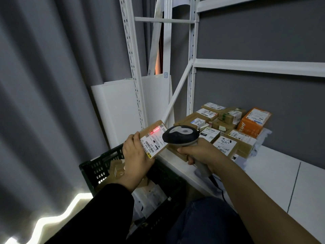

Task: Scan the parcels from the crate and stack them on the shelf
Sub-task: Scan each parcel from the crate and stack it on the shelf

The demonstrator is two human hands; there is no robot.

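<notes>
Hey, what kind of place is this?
Likely a parcel storeroom or sorting area: labelled parcels stacked on a white metal shelf, a black crate holding more, and a barcode scanner shining a red line on a held parcel.

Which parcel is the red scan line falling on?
The flat brown cardboard parcel gripped in the left hand; red light crosses its white label, none touches the parcels stacked on the white shelf.
</notes>
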